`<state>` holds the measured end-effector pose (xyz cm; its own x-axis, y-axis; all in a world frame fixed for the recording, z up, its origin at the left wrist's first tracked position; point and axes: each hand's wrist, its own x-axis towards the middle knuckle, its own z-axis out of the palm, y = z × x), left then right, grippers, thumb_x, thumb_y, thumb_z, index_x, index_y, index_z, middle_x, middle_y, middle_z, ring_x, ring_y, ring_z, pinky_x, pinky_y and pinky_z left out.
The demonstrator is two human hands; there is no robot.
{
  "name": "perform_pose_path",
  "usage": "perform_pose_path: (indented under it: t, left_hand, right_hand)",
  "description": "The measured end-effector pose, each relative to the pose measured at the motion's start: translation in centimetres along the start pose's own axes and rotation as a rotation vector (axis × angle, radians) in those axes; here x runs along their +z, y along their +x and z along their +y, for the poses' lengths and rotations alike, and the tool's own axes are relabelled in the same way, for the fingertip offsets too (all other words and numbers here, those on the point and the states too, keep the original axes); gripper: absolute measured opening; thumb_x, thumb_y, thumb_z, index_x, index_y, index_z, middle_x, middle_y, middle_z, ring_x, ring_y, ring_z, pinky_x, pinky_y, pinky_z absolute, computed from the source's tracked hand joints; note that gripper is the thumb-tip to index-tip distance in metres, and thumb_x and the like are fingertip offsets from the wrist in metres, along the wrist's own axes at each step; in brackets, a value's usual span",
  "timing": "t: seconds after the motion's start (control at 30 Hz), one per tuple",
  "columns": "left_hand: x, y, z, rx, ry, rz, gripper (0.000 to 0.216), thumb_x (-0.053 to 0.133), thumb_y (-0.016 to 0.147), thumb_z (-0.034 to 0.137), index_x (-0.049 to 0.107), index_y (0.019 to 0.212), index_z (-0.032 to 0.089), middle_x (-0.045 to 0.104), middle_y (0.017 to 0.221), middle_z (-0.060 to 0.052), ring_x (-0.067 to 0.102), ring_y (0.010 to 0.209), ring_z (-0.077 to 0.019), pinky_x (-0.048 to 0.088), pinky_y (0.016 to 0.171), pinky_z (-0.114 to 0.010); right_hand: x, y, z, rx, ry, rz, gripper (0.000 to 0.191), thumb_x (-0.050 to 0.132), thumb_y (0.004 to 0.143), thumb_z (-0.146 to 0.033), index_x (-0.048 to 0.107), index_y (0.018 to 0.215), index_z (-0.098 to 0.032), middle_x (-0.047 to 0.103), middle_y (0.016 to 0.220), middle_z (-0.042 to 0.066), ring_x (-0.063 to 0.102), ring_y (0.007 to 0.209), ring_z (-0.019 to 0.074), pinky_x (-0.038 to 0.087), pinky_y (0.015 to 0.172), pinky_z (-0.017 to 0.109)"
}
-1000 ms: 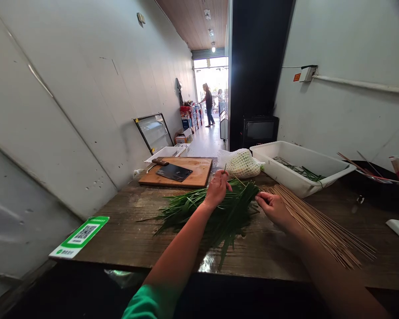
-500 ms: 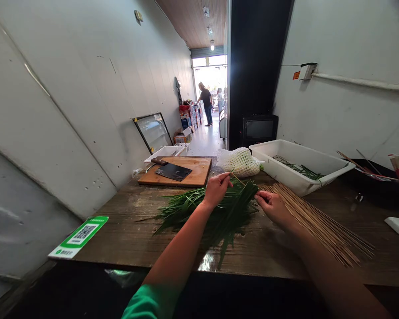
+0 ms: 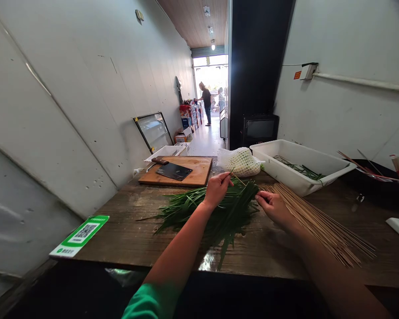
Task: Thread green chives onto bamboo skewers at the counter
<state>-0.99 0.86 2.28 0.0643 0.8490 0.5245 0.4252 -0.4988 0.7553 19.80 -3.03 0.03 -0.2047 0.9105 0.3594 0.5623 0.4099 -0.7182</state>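
Note:
A heap of long green chive leaves [image 3: 216, 209] lies across the dark wooden table [image 3: 126, 235]. My left hand [image 3: 217, 188] hovers over the heap's far end, fingers pinched on a thin bamboo skewer [image 3: 236, 177] with a leaf on it. My right hand [image 3: 275, 206] rests at the heap's right edge, fingers curled on the cut ends of the leaves. A fan of bamboo skewers [image 3: 322, 226] lies just to the right of that hand.
A white tub [image 3: 301, 166] with a few leaves stands at the back right, a white mesh bag [image 3: 240, 162] beside it. A cutting board [image 3: 179, 173] carries a cleaver [image 3: 173, 170]. A green QR sign [image 3: 80, 236] sits front left. A person [image 3: 206, 103] stands far down the corridor.
My left hand has shifted slightly and tilted the skewer from upright toward the right. My right hand has hardly moved. The person in the corridor has stepped a little.

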Motion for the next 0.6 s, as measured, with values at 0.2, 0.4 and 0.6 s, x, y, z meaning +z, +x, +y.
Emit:
perform_pose_path:
  t: [0.2, 0.4, 0.6]
  left_hand:
    - [0.08, -0.09, -0.29, 0.009, 0.073, 0.005, 0.029, 0.046, 0.088, 0.027, 0.067, 0.104, 0.016, 0.069, 0.070, -0.001, 0.059, 0.065, -0.0116, 0.045, 0.067, -0.022]
    - [0.10, -0.16, -0.53, 0.050, 0.201, 0.002, 0.029, 0.045, 0.089, 0.023, 0.066, 0.108, 0.016, 0.071, 0.081, -0.004, 0.064, 0.076, -0.0139, 0.047, 0.078, -0.025]
    - [0.22, -0.32, -0.40, 0.069, 0.273, -0.055, 0.031, 0.044, 0.088, 0.018, 0.065, 0.111, 0.016, 0.072, 0.088, -0.005, 0.065, 0.084, -0.0156, 0.048, 0.084, -0.027]
  right_hand:
    - [-0.11, -0.06, -0.34, 0.006, -0.024, -0.002, 0.032, 0.044, 0.084, -0.039, 0.064, 0.072, -0.016, 0.064, 0.068, 0.001, 0.054, 0.063, 0.0152, 0.039, 0.059, 0.024]
    - [-0.14, -0.08, -0.50, 0.013, -0.053, 0.002, 0.032, 0.044, 0.083, -0.038, 0.064, 0.072, -0.016, 0.061, 0.063, 0.001, 0.051, 0.060, 0.0142, 0.037, 0.056, 0.024]
    - [-0.01, -0.01, -0.18, 0.008, -0.011, -0.019, 0.032, 0.044, 0.084, -0.039, 0.063, 0.072, -0.016, 0.061, 0.066, 0.001, 0.051, 0.062, 0.0141, 0.038, 0.057, 0.023]
